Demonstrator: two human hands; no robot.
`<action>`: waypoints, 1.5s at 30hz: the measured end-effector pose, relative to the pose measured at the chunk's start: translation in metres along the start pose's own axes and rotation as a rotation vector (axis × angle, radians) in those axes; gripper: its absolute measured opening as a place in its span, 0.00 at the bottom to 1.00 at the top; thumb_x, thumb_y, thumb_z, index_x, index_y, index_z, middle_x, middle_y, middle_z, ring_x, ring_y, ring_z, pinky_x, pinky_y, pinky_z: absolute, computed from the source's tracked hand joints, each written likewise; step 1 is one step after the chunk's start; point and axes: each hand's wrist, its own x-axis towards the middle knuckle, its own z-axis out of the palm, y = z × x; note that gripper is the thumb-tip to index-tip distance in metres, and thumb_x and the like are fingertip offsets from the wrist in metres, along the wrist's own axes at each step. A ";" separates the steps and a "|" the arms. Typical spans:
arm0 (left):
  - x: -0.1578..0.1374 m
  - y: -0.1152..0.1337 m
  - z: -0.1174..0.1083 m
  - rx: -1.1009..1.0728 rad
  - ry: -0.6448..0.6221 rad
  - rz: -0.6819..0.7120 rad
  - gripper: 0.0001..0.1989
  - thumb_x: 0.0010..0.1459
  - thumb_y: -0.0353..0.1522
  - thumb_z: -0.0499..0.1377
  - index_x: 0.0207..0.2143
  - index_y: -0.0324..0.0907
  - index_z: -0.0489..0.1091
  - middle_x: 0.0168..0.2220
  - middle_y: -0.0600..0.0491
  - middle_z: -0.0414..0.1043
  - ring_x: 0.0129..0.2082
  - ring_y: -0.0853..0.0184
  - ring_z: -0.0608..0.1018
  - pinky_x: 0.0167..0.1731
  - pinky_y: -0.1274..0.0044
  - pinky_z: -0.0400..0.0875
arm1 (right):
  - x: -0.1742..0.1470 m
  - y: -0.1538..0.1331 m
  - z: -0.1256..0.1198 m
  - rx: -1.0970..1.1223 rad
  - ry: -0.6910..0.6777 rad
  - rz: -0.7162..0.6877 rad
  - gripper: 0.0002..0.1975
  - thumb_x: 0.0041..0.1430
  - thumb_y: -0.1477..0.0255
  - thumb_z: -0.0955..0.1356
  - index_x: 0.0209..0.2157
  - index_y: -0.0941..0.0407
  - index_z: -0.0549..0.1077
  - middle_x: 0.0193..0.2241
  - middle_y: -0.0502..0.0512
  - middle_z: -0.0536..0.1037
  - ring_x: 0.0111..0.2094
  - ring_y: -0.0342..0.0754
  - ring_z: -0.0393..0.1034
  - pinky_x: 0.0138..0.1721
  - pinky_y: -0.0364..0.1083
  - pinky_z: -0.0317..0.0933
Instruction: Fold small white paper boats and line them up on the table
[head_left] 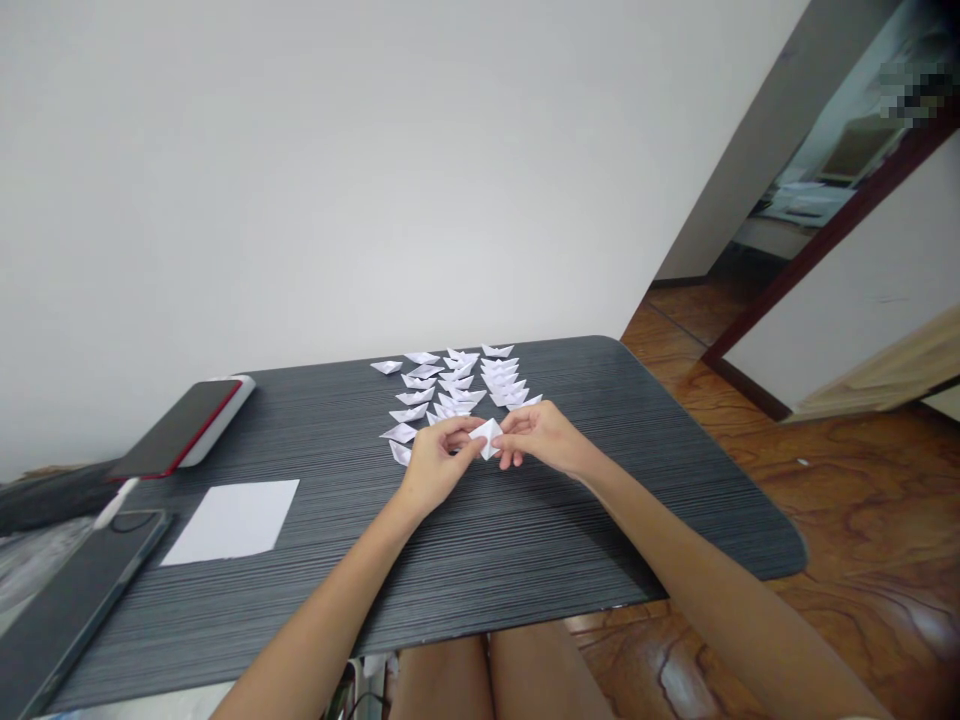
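A small piece of white paper folded into a diamond shape (489, 438) is held up between both hands, over the middle of the dark table. My left hand (441, 455) pinches its left corner between thumb and fingers. On the opposite side, my right hand (544, 438) grips the right corner the same way. Just beyond the hands, several white folded paper boats (456, 383) stand in rough columns. The nearest ones are partly hidden behind my fingers.
A flat white sheet of paper (234, 520) lies on the dark table (645, 470) at left. Beside it are a phone (82, 600) with a white cable (116, 503) and a red-edged tablet-like device (180, 428). The wall rises behind the table; wooden flooring lies to the right.
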 end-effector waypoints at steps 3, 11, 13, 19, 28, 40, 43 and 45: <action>0.000 0.002 0.000 -0.037 0.024 -0.025 0.12 0.44 0.32 0.59 0.33 0.35 0.70 0.19 0.53 0.71 0.21 0.70 0.73 0.26 0.78 0.67 | 0.000 0.000 -0.003 0.008 -0.042 -0.018 0.12 0.37 0.70 0.71 0.22 0.65 0.70 0.14 0.53 0.73 0.16 0.41 0.67 0.19 0.39 0.60; 0.002 0.000 -0.002 -0.143 0.073 -0.026 0.12 0.42 0.31 0.60 0.33 0.35 0.70 0.18 0.55 0.69 0.20 0.71 0.72 0.23 0.80 0.67 | 0.000 0.003 -0.011 0.003 -0.064 0.005 0.12 0.41 0.69 0.70 0.24 0.65 0.70 0.19 0.56 0.74 0.19 0.43 0.70 0.18 0.40 0.61; 0.002 0.000 -0.002 -0.158 0.078 -0.029 0.12 0.42 0.31 0.60 0.32 0.35 0.70 0.19 0.55 0.69 0.20 0.72 0.72 0.24 0.80 0.67 | 0.000 0.002 -0.011 -0.008 -0.074 -0.010 0.12 0.41 0.69 0.69 0.25 0.65 0.70 0.19 0.56 0.74 0.19 0.43 0.69 0.19 0.40 0.61; 0.004 0.004 -0.004 -0.250 0.132 -0.056 0.13 0.40 0.31 0.61 0.32 0.35 0.71 0.26 0.53 0.73 0.20 0.74 0.72 0.25 0.80 0.67 | -0.001 0.001 -0.007 -0.081 -0.079 -0.200 0.12 0.44 0.71 0.68 0.31 0.64 0.71 0.20 0.53 0.73 0.21 0.40 0.67 0.22 0.40 0.60; 0.001 -0.002 0.011 -0.329 0.275 -0.009 0.15 0.41 0.32 0.61 0.34 0.35 0.69 0.31 0.50 0.73 0.24 0.71 0.74 0.29 0.77 0.70 | 0.004 0.014 0.013 -0.169 0.338 -0.397 0.09 0.46 0.69 0.65 0.28 0.60 0.72 0.21 0.53 0.73 0.22 0.42 0.66 0.25 0.42 0.61; -0.003 0.000 0.019 -0.395 0.335 0.003 0.13 0.41 0.30 0.61 0.32 0.36 0.68 0.30 0.53 0.72 0.23 0.72 0.74 0.28 0.79 0.69 | 0.001 0.016 0.016 -0.272 0.430 -0.479 0.09 0.50 0.70 0.62 0.26 0.59 0.72 0.23 0.53 0.73 0.25 0.43 0.65 0.28 0.41 0.60; -0.003 -0.001 0.018 -0.391 0.330 -0.001 0.13 0.41 0.30 0.62 0.32 0.36 0.68 0.30 0.53 0.71 0.23 0.72 0.74 0.28 0.79 0.69 | 0.003 0.015 0.013 -0.298 0.369 -0.487 0.09 0.51 0.69 0.63 0.27 0.59 0.72 0.24 0.53 0.72 0.26 0.43 0.65 0.28 0.42 0.60; -0.003 -0.001 0.017 -0.381 0.300 -0.002 0.12 0.42 0.31 0.61 0.31 0.36 0.68 0.30 0.53 0.71 0.24 0.72 0.75 0.29 0.79 0.70 | 0.004 0.014 0.011 -0.305 0.331 -0.480 0.09 0.50 0.68 0.64 0.25 0.59 0.72 0.23 0.53 0.71 0.26 0.43 0.65 0.29 0.42 0.59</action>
